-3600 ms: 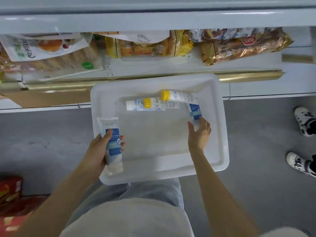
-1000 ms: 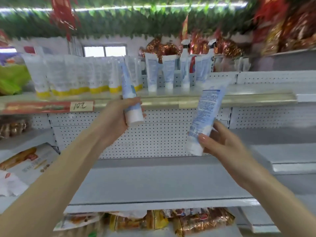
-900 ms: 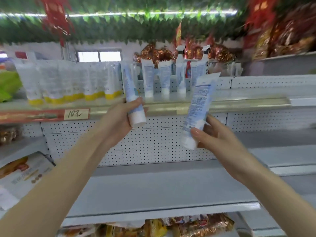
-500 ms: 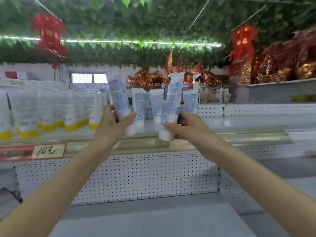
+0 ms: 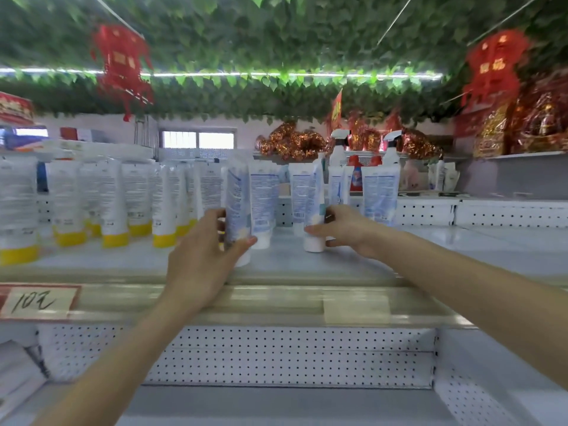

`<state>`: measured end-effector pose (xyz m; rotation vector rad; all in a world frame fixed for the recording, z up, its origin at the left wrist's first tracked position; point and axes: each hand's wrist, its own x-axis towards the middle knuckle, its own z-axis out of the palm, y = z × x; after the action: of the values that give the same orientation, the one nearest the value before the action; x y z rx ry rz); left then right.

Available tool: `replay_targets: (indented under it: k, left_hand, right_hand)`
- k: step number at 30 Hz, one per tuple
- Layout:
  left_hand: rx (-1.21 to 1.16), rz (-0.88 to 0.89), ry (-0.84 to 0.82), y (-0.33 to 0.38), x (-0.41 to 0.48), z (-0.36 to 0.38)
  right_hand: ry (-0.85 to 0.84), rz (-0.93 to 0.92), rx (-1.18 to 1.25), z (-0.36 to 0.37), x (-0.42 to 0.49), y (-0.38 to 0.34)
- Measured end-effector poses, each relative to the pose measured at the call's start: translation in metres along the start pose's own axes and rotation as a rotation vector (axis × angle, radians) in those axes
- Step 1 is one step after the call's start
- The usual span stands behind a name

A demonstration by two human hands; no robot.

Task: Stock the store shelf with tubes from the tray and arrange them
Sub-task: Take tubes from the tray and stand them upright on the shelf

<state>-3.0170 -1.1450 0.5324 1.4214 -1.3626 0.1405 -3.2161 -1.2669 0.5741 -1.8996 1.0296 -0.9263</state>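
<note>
My left hand [image 5: 201,259] grips a white-and-blue tube [image 5: 236,207] that stands cap-down near the front of the shelf [image 5: 307,269]. My right hand [image 5: 347,230] holds a second white-and-blue tube [image 5: 315,204], also cap-down, with its white cap on the shelf a little further back. Several more white-capped tubes [image 5: 379,192] stand upright behind and to the right. A row of yellow-capped tubes [image 5: 113,204] fills the left of the shelf. The tray is out of view.
A handwritten price tag [image 5: 37,302] sits on the shelf's front rail at the left. Two spray bottles [image 5: 392,149] stand behind the tubes. Bare shelf surface [image 5: 491,241] stretches to the right. A lower shelf [image 5: 276,404] lies under the perforated back panel. Red decorations hang overhead.
Both hands have gone from holding the tubes in the air before the shelf to setting them cap-down on it. The view has risen from the tray to the shelf.
</note>
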Motion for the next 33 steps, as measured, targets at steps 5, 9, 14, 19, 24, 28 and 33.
replay_targets:
  k: [5,9,14,19,24,28,33]
  left_hand:
    - [-0.051,-0.070,-0.123,-0.003,0.010,-0.007]
    - [-0.048,-0.073,-0.216,-0.001,0.011,-0.009]
    - [-0.074,-0.114,-0.254,-0.001,0.014,-0.010]
    - [-0.126,-0.147,-0.298,-0.002,0.015,-0.012]
    - [-0.151,-0.197,-0.372,-0.003,0.018,-0.015]
    - [-0.215,-0.222,-0.437,0.005,0.021,-0.013]
    - [-0.324,-0.204,-0.590,0.027,0.022,-0.003]
  right_hand:
    - [-0.114,-0.010,-0.030,-0.006,0.018,0.007]
    - [-0.213,-0.038,-0.061,-0.012,0.025,0.010]
    - [-0.227,-0.048,-0.046,-0.009,0.031,0.011]
    - [-0.216,0.006,-0.172,-0.010,0.029,0.011]
    - [0.082,-0.130,-0.482,-0.014,0.000,0.006]
    - [0.057,-0.287,-0.355,-0.002,-0.028,-0.009]
    - [-0.044,-0.303,-0.245,0.011,-0.046,-0.033]
